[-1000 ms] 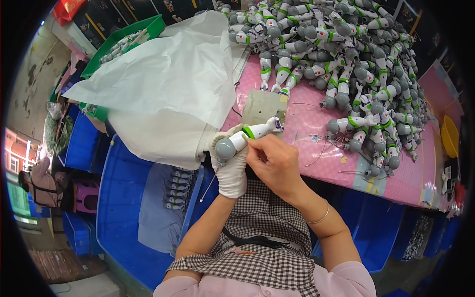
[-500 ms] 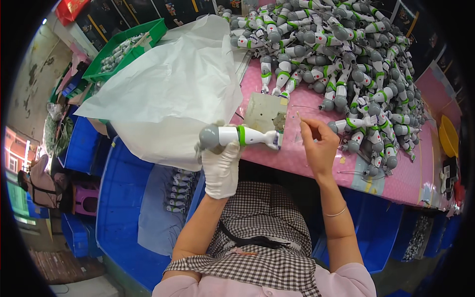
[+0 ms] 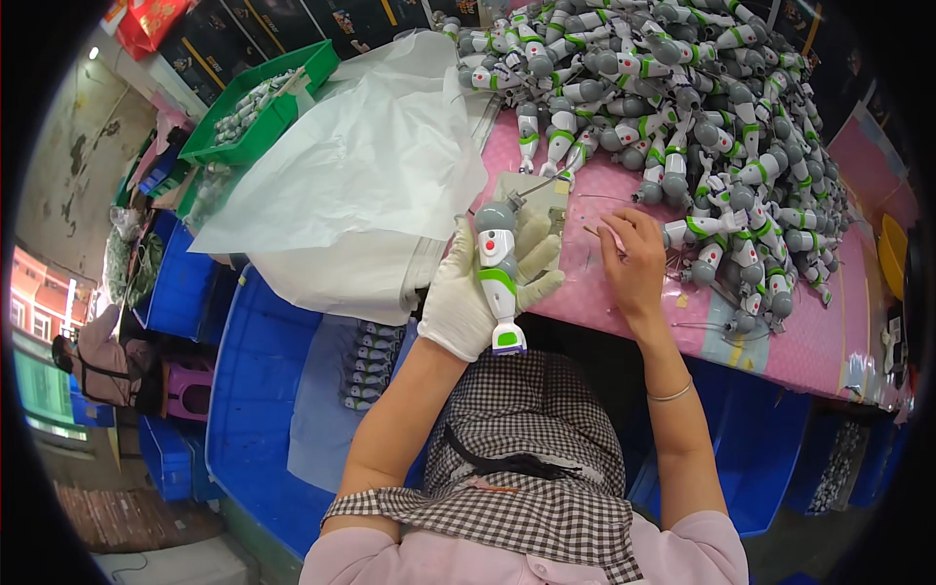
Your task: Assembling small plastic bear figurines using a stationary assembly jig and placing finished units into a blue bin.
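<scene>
My left hand (image 3: 456, 304), in a white glove, is palm up with its fingers spread behind a toy arm (image 3: 498, 268). The toy arm is white with a grey ball shoulder, a green band and red dots. It lies across the palm, shoulder end away from me, with a thin grey wire at the shoulder. My bare right hand (image 3: 636, 268) is closed in a pinch on a thin stick (image 3: 591, 231), above the pink table covering (image 3: 595, 210). Most of the stick is hidden by the fingers. Beyond the left hand lies a pale flat plate (image 3: 526, 185).
A large heap of similar toy arms (image 3: 673, 107) covers the table's far right. White sheets (image 3: 341, 166) drape at the left, beside a green tray (image 3: 312, 73) of parts. Below, a blue bin (image 3: 253, 390) holds rows of toy arms. A yellow bowl (image 3: 891, 261) stands far right.
The toy arm has turned from lying sideways to pointing toward me, and the gloved palm now faces up under it. My right hand keeps its pinch, with little movement.
</scene>
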The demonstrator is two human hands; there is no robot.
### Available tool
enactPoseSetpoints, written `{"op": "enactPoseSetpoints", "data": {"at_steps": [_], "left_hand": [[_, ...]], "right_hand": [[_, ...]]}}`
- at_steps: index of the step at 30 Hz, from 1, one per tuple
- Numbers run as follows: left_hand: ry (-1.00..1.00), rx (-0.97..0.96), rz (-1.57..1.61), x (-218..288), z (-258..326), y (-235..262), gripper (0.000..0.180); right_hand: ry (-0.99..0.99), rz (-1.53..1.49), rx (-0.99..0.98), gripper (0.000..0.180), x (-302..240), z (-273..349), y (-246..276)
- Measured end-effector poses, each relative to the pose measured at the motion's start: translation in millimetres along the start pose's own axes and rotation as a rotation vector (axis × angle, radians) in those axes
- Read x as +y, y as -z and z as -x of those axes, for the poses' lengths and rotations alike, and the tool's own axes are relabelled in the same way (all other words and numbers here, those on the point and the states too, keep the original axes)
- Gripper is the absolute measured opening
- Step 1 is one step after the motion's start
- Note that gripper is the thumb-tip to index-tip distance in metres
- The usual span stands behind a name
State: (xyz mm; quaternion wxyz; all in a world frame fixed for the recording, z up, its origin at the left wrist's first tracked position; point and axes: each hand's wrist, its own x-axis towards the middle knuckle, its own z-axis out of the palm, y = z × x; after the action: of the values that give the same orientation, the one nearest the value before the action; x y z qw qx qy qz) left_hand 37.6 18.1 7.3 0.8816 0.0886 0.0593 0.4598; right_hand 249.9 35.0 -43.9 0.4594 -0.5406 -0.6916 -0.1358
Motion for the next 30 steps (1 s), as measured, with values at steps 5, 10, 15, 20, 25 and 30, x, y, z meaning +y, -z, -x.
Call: {"op": "enactPoseSetpoints", "data": {"at_steps": [5,10,15,20,25,30], "left_hand": [[0.066,0.020,-0.016,-8,1,7,0.065],[0.148,0.069,-0.094,-20,10,10,0.065],[0.208,0.149,-0.318,-24,28,6,0.063],[0.195,0.222,-0.513,-29,42,3,0.053],[0.269,0.286,-0.922,-30,38,6,0.033],[0.140,0.358,-1.065,-22,26,-2,0.023]], "right_hand": [[-0.853,-0.968,-0.269,0.028,-21,-18,27],[-1.089,-1.564,-0.067,0.028,-21,-36,28],[-1.094,-1.598,-0.127,0.027,-33,-32,44],[-1.061,-1.565,-0.258,0.025,-29,-25,43],[-0.773,-1.051,-0.374,0.017,-13,-17,13],[-0.495,-0.653,-0.508,0.016,-10,-14,-8]]}}
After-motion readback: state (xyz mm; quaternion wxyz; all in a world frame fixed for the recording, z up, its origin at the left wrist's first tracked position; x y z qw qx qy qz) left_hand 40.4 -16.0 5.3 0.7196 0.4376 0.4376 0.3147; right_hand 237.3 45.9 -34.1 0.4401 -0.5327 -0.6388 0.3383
